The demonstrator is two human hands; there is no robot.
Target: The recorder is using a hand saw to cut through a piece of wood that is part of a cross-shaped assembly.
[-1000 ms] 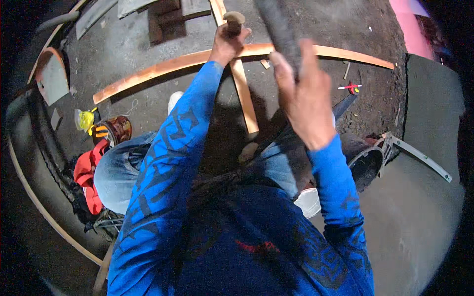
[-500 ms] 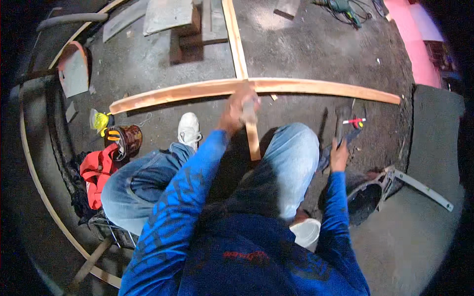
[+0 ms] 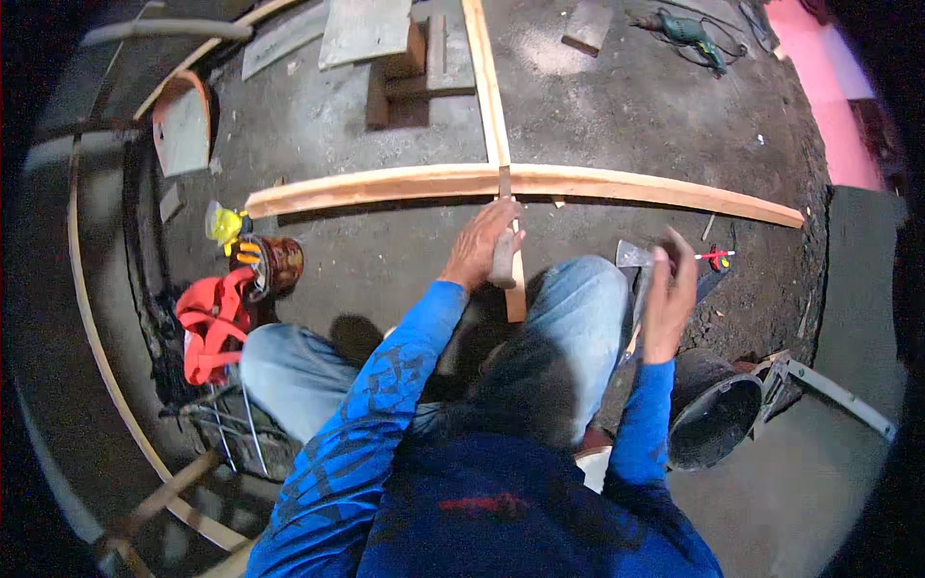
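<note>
My left hand [image 3: 485, 243] is closed round a chisel [image 3: 503, 260] with a light handle; its narrow blade points away from me, at the joint of two timbers. A long pale wooden beam [image 3: 385, 185] runs left to right. Another wooden strip [image 3: 488, 87] meets it at right angles, its near end between my knees. My right hand [image 3: 672, 294] is raised off the floor with fingers apart, holding nothing that I can see. Just left of it, beside my right knee, lies a hammer-like tool [image 3: 633, 254] with a metal head, its handle partly hidden.
On the left are a rusty can [image 3: 279, 265], red straps [image 3: 207, 323] and a yellow item [image 3: 226, 223]. A black bucket [image 3: 716, 419] and a metal square [image 3: 838, 395] sit at right. A green drill [image 3: 689, 34] and boards [image 3: 366, 34] lie farther off.
My right hand has let go of the hammer-like tool, now beside my knee, and opened. My left hand has come down slightly with the chisel. The whole view has shifted a little.
</note>
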